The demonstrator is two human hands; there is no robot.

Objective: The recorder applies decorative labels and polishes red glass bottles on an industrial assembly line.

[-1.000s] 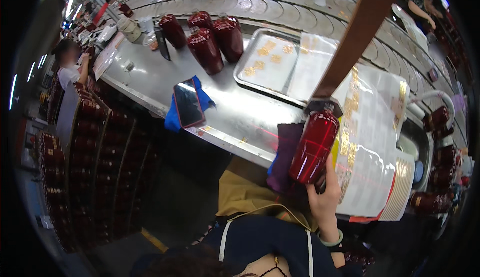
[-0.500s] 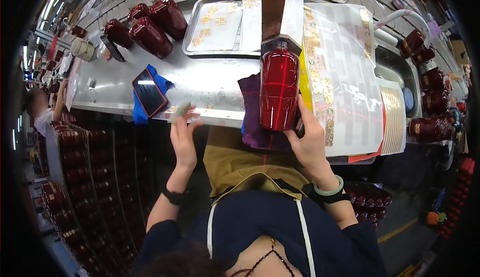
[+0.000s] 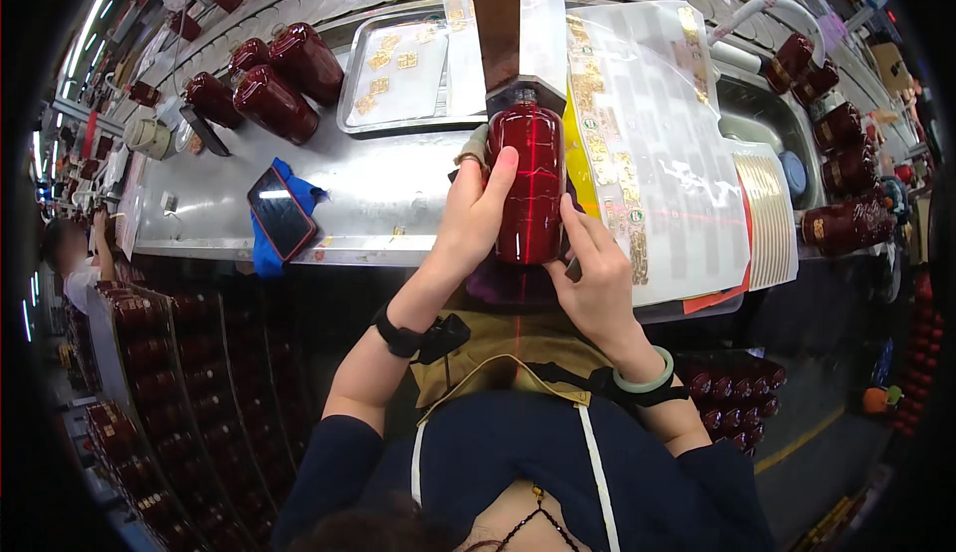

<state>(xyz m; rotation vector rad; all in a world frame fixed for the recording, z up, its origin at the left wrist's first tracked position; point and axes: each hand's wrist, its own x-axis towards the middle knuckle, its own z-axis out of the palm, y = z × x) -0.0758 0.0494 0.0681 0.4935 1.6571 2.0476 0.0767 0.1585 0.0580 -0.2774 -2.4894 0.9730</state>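
A glossy dark red bottle lies between my hands with its neck toward the dark holder at the wooden post. Thin red light lines cross on its surface. My left hand grips the left side, thumb on top, the other fingers partly hidden behind it; a grey-green covering shows at the fingertips. At the lower right side of the bottle, my right hand is closed around its base edge, fingertips against the glass. Purple cloth shows beneath the bottle's base.
A wooden post rises beyond the bottle. Sheets with gold stickers lie right, before a sink. On the left are a metal tray, several red bottles and a phone on blue cloth. Bottle racks stand lower left.
My left hand has moved right from above the table's front edge and taken hold of the bottle's left side. My right hand stays on the bottle. The whole view has shifted slightly.
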